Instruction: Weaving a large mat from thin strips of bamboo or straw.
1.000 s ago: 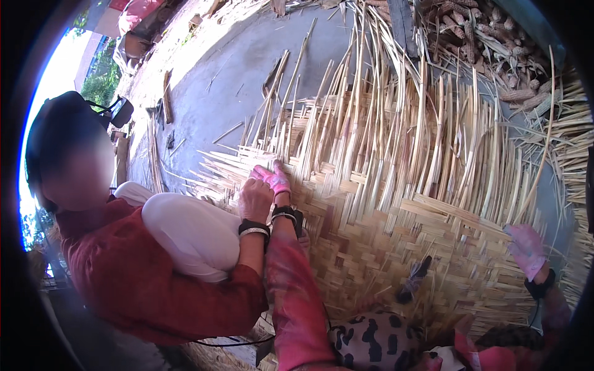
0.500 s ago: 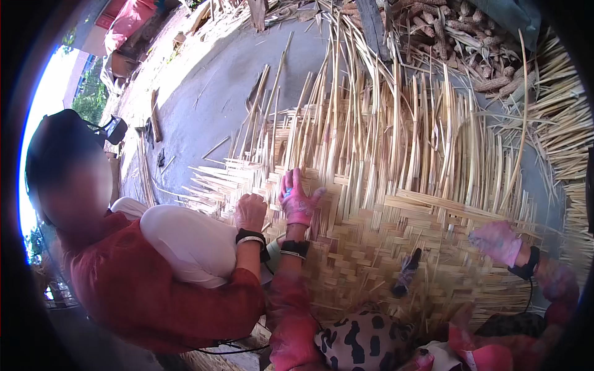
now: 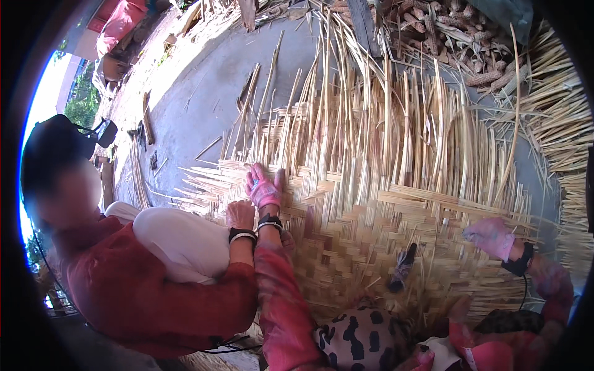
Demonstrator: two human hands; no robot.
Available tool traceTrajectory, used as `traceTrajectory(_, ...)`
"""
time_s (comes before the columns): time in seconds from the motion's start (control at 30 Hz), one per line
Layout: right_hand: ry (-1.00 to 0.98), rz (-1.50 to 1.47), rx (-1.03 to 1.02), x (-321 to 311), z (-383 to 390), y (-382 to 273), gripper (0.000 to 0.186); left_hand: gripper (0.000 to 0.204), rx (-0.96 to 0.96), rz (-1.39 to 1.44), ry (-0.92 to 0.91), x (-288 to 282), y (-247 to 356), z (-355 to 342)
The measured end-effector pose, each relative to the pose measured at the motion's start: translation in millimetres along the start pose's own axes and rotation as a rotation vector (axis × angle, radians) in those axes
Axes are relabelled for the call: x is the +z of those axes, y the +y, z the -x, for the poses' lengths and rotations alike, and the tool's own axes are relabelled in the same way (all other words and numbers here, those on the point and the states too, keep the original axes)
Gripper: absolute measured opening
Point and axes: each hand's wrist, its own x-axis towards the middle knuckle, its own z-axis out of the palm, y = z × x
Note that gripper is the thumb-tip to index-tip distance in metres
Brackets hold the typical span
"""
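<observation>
A half-woven mat of split reeds lies under both my hands, with long loose strips fanning from its far side. My left hand, in a pink glove, rests open with fingers spread on the left part of the weave. To the right, my pink-gloved right hand is closed low over the mat's right part; what it holds, if anything, is hidden. Between them a dark, narrow object lies on the weave, its kind unclear. A co-worker's bare hand is just beside my left wrist.
A co-worker in a dark red top and white trousers crouches close on my left. Corn cobs are heaped at the far right, near a wooden post. Bundled reeds line the right side. Grey floor lies beyond.
My left hand has slid left and slightly away across the mat, to beside the co-worker's hand. My right hand stays over about the same part of the mat. The view has shifted slightly.
</observation>
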Motion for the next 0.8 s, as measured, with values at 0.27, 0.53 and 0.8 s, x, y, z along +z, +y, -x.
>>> traceTrajectory(0.27,0.189,0.172,0.035,11.9,15.9,19.1,0.017,0.081,-0.037,0.053,-0.109,6.4,5.3,31.1)
traceTrajectory(0.53,0.298,0.175,0.228,1.8,-12.3,45.0,0.031,0.064,0.245,0.253,-0.023,-20.3,63.9,78.4)
traceTrajectory(0.8,0.604,0.302,-0.065,-38.8,12.2,27.3,0.018,0.066,0.308,0.488,0.09,-9.4,72.8,76.3)
